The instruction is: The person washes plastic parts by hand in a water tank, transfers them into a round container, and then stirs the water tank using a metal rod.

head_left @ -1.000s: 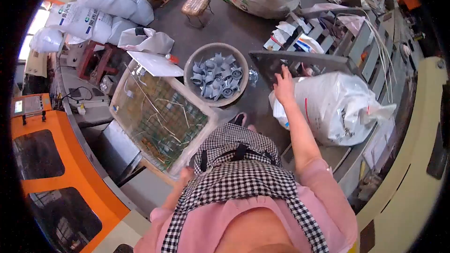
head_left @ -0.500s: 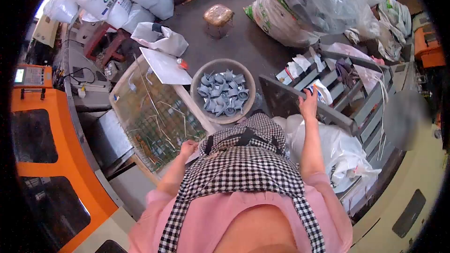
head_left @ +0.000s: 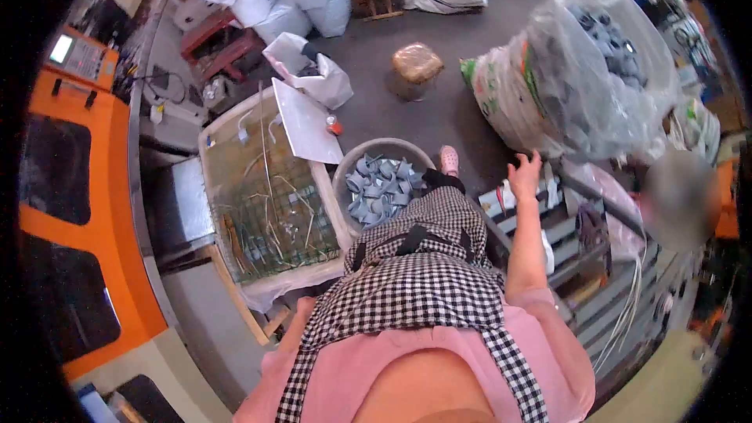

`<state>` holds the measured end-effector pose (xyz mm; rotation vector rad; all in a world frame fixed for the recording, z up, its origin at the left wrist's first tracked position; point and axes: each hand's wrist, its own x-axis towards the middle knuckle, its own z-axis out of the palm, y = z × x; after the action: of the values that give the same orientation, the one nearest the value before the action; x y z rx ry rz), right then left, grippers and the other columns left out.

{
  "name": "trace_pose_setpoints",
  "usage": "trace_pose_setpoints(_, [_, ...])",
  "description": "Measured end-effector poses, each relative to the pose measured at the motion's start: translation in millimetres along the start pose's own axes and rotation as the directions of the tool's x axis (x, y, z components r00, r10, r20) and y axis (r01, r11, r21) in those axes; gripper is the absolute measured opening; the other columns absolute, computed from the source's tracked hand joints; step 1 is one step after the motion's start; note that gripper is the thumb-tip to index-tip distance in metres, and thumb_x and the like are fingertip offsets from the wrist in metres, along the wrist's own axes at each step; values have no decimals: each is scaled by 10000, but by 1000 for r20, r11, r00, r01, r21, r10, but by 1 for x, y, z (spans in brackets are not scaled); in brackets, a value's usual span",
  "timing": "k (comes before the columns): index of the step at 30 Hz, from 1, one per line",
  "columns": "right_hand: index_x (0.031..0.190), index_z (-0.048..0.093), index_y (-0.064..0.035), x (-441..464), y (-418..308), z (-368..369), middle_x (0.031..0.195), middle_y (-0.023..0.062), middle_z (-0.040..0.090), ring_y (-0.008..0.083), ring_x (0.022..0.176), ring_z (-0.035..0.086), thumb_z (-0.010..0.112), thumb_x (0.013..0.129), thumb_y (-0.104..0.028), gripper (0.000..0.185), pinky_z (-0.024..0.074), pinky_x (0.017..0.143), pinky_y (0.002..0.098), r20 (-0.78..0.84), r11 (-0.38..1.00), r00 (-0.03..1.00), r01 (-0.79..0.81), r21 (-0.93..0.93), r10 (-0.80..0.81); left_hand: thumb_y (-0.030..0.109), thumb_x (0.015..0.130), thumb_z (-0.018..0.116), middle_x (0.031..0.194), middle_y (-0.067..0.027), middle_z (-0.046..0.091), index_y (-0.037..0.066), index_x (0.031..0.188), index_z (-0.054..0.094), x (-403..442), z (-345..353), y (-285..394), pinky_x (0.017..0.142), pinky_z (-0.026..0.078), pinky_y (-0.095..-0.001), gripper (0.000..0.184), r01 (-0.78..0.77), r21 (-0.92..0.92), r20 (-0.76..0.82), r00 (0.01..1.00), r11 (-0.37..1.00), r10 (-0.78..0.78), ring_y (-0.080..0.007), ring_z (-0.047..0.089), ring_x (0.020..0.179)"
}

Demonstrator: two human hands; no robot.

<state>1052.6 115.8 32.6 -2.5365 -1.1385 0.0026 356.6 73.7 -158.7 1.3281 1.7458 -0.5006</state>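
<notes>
In the head view, the grey slatted rack (head_left: 558, 227), scrap-strewn, lay right of centre, the right hand (head_left: 525, 176) stretched forward near its upper end, fingers spread and empty, the left hand (head_left: 303, 308) low left of centre, its grip impossible to tell.

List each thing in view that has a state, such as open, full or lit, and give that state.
Right hand: open, fingers spread, nothing visible in it
Left hand: mostly hidden, grip unclear
Clear bag: open, gray parts inside
Basin: uncovered, gray parts inside
Tank: largely uncovered, netting visible
White sack: open-mouthed
Screen: lit
Stool: unoccupied
</notes>
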Motion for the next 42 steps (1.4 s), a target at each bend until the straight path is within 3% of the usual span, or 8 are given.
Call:
trace_pose_setpoints(8, [1093, 482, 84, 152, 76, 101, 1234, 316, 324, 431, 1167, 326, 629, 747, -145, 441, 305, 983, 436, 219, 999, 975, -23, -33, 30, 100, 754, 636, 665, -56, 606, -7, 761, 621, 17, 54, 151, 531, 460, -339, 109, 213, -719, -18, 946, 661, -325, -177, 563, 585])
trace_pose_setpoints(12, [1136, 487, 5, 237, 89, 150, 1312, 267, 251, 400, 1188, 335, 649, 751, -186, 459, 339, 971, 421, 612, 991, 790, 56, -119, 29, 198, 726, 626, 672, -102, 624, 41, 759, 627, 42, 44, 284, 579, 464, -377, 161, -318, 541, -121, 887, 779, 446, -255, 595, 607])
trace_pose_setpoints(19, [1052, 551, -12, 375, 94, 202, 1124, 254, 471, 392, 1091, 412, 690, 675, -218, 451, 356, 927, 417, 662, 970, 719, 234, 59, -214, 235, 715, 632, 703, -118, 630, 12, 808, 631, 45, -13, 461, 655, 470, -351, 242, -87, -564, -363, 919, 821, -153, -262, 611, 684])
trace_pose_setpoints(33, [1086, 538, -30, 541, -94, 264, 1092, 230, 497, 352, 1044, 459, 645, 724, -227, 426, 381, 900, 402, 554, 707, 517, 679, 199, -652, 272, 694, 650, 717, -113, 650, 47, 786, 675, 78, 105, 456, 632, 488, -366, 244, 370, -593, -16, 883, 715, -469, -253, 626, 657])
trace_pose_setpoints(35, [1093, 544, -31, 564, -114, 263, 1073, 208, 525, 332, 1007, 495, 646, 735, -235, 425, 413, 850, 390, 643, 853, 582, 463, 240, -497, 270, 694, 653, 706, -114, 648, 44, 786, 671, 109, 59, 471, 617, 487, -367, 244, 328, -533, -47, 909, 780, -414, -249, 625, 648])
trace_pose_setpoints(37, [1103, 520, 30, 601, -124, 282, 992, 182, 592, 292, 875, 566, 663, 726, -333, 543, 452, 766, 356, 754, 704, 646, -480, 523, -120, 265, 695, 658, 682, -114, 644, 39, 787, 663, 127, 3, 492, 586, 486, -368, 244, 283, -396, -32, 947, 874, -321, -240, 623, 628])
trace_pose_setpoints(39, [1172, 464, 4, 647, -116, 317, 1102, 229, 527, 363, 996, 523, 629, 718, -425, 646, 441, 822, 418, 457, 952, 854, 302, -48, -248, 272, 704, 650, 669, -115, 640, 39, 771, 660, 172, -14, 485, 582, 485, -364, 243, 184, -500, -112, 955, 846, -274, -237, 622, 623])
trace_pose_setpoints(42, [1128, 511, -7, 645, -177, 335, 1157, 255, 486, 397, 1040, 486, 564, 758, -452, 581, 366, 929, 436, 427, 923, 882, 316, -218, -201, 307, 722, 622, 600, -118, 607, 29, 709, 635, 192, -127, 497, 563, 464, -357, 279, 111, -696, -253, 887, 710, -387, -237, 603, 573])
